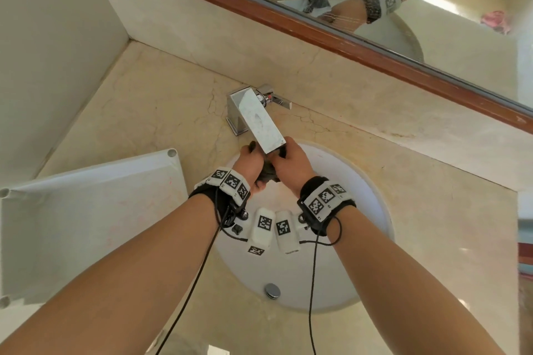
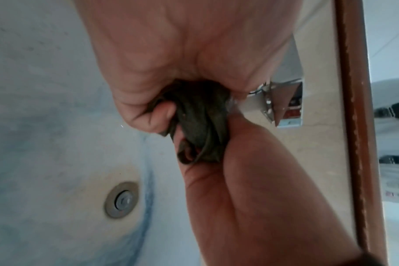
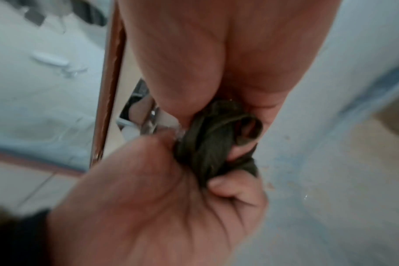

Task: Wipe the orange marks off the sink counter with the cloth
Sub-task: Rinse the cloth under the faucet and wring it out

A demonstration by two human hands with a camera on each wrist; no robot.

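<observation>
Both hands, left hand (image 1: 250,163) and right hand (image 1: 291,166), clench twisted dark cloth (image 2: 201,122) under faucet (image 1: 258,117) over sink (image 1: 360,253); cloth mostly hidden.

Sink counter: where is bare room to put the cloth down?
Bare counter lies between the faucet and the left wall, and right of the basin. Under the spout it is crowded: both hands wring the cloth.

The cloth (image 2: 201,122) I'm wringing is dark, soft, creased fabric. The tap (image 1: 256,118) at frame centre is polished metal. The counter (image 1: 161,95) is glossy veined stone, the basin (image 1: 360,239) smooth glazed white, the mirror frame (image 1: 288,20) varnished wood.
</observation>
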